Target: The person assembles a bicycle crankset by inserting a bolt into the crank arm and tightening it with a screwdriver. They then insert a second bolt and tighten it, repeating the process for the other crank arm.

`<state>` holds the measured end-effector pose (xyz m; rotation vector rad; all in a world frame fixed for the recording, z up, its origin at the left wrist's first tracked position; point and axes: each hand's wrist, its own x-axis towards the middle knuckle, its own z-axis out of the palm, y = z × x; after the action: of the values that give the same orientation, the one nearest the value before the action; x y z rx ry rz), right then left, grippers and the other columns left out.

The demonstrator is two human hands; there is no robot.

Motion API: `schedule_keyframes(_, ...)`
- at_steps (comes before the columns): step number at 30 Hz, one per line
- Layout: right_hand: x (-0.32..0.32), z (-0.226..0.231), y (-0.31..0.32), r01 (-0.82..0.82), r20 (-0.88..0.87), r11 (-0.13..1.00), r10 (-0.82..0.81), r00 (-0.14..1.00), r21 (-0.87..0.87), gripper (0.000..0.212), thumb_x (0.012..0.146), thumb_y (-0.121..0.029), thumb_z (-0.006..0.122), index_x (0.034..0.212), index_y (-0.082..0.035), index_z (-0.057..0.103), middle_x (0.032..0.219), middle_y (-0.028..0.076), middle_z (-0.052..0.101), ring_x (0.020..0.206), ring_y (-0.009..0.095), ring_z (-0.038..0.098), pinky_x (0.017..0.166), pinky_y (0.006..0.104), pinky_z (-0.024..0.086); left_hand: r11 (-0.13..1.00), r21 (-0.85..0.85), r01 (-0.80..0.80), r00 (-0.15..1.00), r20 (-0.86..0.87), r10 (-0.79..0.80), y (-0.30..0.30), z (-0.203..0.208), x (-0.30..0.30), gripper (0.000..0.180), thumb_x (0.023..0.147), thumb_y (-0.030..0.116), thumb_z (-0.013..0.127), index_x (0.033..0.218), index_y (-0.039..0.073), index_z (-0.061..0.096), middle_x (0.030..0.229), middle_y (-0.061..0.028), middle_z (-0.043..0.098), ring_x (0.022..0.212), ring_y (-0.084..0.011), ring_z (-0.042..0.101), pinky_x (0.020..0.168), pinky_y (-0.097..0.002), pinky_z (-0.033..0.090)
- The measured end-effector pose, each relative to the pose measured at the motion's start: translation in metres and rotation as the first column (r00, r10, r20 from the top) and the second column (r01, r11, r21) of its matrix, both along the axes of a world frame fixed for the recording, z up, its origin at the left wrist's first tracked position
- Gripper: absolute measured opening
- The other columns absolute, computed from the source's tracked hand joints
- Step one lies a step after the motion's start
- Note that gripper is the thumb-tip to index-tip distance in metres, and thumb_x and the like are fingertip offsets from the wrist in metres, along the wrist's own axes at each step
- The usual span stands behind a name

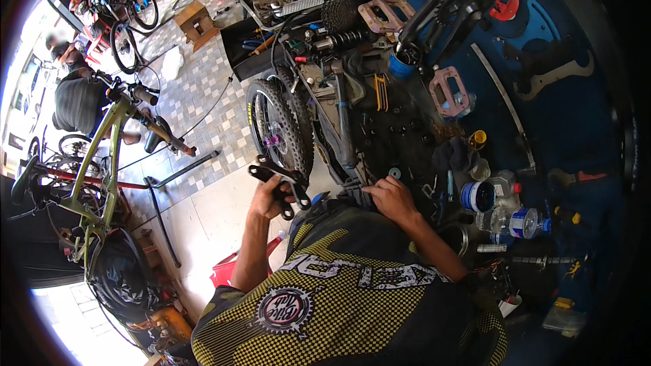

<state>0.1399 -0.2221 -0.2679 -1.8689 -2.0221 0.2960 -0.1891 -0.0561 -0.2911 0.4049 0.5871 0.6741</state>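
Observation:
My left hand (270, 198) grips a black metal bike part (279, 179) with arms and holes, held up over the tiled floor beside the workbench. My right hand (391, 198) rests on a black part (356, 190) at the front edge of the cluttered workbench (400, 142), fingers curled on it. A knobby bicycle wheel (274, 129) stands upright just beyond my left hand, leaning by the bench. My torso in a yellow and black patterned jersey fills the lower middle.
The bench holds pedals (447, 91), a cassette (342, 7), a coil shock (339, 41), small tubs (478, 196) and tools. A blue tool board (556, 95) lies on the right. A green bicycle (102, 163) sits on a stand at left; another person (78, 98) sits beyond it.

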Motion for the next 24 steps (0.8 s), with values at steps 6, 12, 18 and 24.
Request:
schedule_keyframes(6, -0.015, -0.016, 0.007, 0.055, -0.017, 0.990, -0.053, 0.998, 0.128, 0.021, 0.085, -0.017, 0.075, 0.105, -0.015, 0.080, 0.096, 0.002, 0.070, 0.093, 0.025, 0.064, 0.085, 0.0403, 0.054, 0.994, 0.003, -0.109, 0.994, -0.001, 0.109, 0.023, 0.001, -0.029, 0.028, 0.105, 0.027, 0.066, 0.122, 0.005, 0.065, 0.081, -0.0001, 0.051, 0.073, -0.0128, 0.050, 0.059, -0.0294, 0.046)
schedule_keyframes(12, -0.025, -0.021, 0.003, 0.140, -0.062, 0.985, -0.134, 0.989, 0.104, 0.018, 0.088, -0.011, 0.074, 0.106, -0.012, 0.074, 0.101, 0.007, 0.072, 0.093, 0.029, 0.066, 0.085, 0.0439, 0.053, 0.996, 0.031, -0.082, 0.993, 0.083, 0.079, 0.026, 0.000, -0.002, 0.031, 0.106, 0.025, 0.066, 0.128, 0.004, 0.066, 0.081, -0.0008, 0.051, 0.073, -0.0127, 0.049, 0.061, -0.0317, 0.046)
schedule_keyframes(18, -0.031, -0.011, -0.002, 0.502, -0.588, 0.852, -0.486, 0.647, -0.152, 0.027, 0.093, -0.008, 0.076, 0.117, -0.010, 0.063, 0.098, 0.010, 0.070, 0.092, 0.026, 0.072, 0.081, 0.0379, 0.055, 0.998, -0.005, 0.056, 0.980, 0.194, -0.054, 0.031, 0.015, 0.051, 0.030, 0.106, 0.021, 0.066, 0.128, 0.002, 0.065, 0.085, -0.0029, 0.056, 0.076, -0.0122, 0.051, 0.062, -0.0325, 0.047)
schedule_keyframes(24, 0.006, 0.074, 0.005, 0.463, -0.940, 0.859, -0.314, 0.136, -0.220, 0.029, 0.100, -0.009, 0.073, 0.125, -0.003, 0.058, 0.096, 0.009, 0.073, 0.084, 0.016, 0.070, 0.079, 0.0297, 0.056, 0.992, 0.031, 0.124, 0.982, 0.140, -0.127, 0.043, 0.028, 0.065, 0.030, 0.105, 0.023, 0.067, 0.127, 0.002, 0.066, 0.084, -0.0021, 0.054, 0.078, -0.0123, 0.051, 0.062, -0.0304, 0.046)
